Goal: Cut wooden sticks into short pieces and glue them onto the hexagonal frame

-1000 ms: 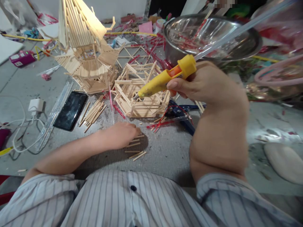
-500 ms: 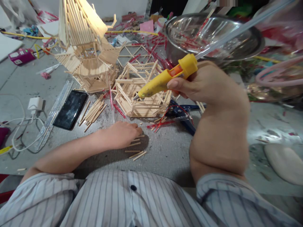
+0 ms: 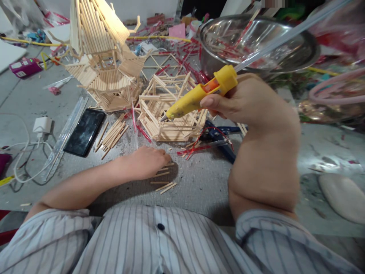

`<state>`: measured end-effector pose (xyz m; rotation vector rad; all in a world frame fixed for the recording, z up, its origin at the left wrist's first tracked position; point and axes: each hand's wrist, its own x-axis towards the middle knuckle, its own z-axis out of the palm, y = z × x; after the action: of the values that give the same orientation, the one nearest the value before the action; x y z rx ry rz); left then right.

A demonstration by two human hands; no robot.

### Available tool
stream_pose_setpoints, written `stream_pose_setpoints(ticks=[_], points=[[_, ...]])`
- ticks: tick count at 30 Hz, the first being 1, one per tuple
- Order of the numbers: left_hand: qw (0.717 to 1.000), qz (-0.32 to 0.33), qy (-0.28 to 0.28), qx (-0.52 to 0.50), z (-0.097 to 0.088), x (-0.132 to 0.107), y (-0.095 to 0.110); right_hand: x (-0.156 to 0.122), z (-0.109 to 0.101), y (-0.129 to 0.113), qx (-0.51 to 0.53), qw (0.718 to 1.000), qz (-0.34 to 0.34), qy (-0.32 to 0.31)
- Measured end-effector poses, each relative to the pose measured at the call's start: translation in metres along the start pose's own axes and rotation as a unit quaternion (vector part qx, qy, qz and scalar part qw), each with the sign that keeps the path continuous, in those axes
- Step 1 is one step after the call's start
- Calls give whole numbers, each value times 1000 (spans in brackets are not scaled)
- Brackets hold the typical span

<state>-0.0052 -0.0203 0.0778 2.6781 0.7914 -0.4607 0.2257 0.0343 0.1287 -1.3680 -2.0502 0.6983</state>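
My right hand point(image 3: 228, 101) is closed around a yellow hot glue gun point(image 3: 196, 99), a long clear glue stick point(image 3: 273, 47) poking out of its back. The gun's nozzle points down to the left, over the near left side of a many-sided frame of wooden sticks point(image 3: 178, 133); I cannot tell whether it touches. Low on the table, my left hand point(image 3: 149, 161) rests with curled fingers beside several short wooden sticks point(image 3: 164, 183). What its fingertips hold, if anything, is hidden. Behind stands a taller stick-built tower point(image 3: 107, 80) with a peaked roof.
A loose pile of sticks point(image 3: 114, 135) lies beside a black phone point(image 3: 84, 132). Blue-handled pliers point(image 3: 221, 137) lie right of the frame. A steel bowl point(image 3: 211, 62) stands behind my right hand. A white charger point(image 3: 42, 125) with cables is at left, a white mouse point(image 3: 343, 196) at right.
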Motion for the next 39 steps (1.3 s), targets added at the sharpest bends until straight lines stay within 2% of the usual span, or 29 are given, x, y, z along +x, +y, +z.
stream_pose_setpoints(ticks=[9, 24, 31, 39], points=[[1000, 0, -7, 5, 0, 0, 0, 2, 1, -2, -2, 999, -43, 14], [1000, 2, -9, 5, 1, 1, -1, 2, 1, 0, 31, 999, -32, 15], [1000, -1, -16, 16, 1, 0, -1, -1, -2, 1, 35, 999, 15, 24], [1000, -2, -16, 8, 1, 2, -1, 0, -3, -1, 16, 999, -1, 34]])
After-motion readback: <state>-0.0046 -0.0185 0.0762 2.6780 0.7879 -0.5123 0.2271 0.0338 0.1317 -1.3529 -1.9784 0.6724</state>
